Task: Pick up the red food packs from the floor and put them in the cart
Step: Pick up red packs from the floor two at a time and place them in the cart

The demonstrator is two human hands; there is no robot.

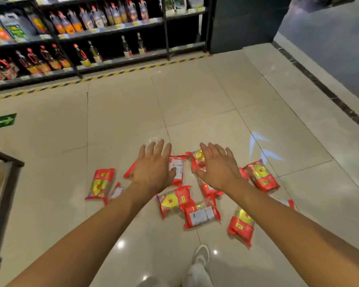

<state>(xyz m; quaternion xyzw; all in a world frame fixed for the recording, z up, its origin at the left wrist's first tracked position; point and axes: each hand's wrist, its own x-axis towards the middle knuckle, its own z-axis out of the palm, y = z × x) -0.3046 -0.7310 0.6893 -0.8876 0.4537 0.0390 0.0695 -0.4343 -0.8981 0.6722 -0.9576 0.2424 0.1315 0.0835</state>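
Head camera looks down on both arms stretched out: the left hand [153,166] and right hand [218,168] hang flat, fingers straight and spread, holding nothing, above the red food packs [174,200] scattered on the floor [195,96] just beyond the white shoe [201,255]. The pick-up looks barely begun. Next, I judge, each hand must drop onto a pack, curl round it, then carry it to what looks like the cart [6,156], far left of the shoe.

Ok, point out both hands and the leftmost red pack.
left hand [153,168], head view, back of the hand
right hand [219,169], head view, back of the hand
leftmost red pack [101,183], head view, middle of its wrapper
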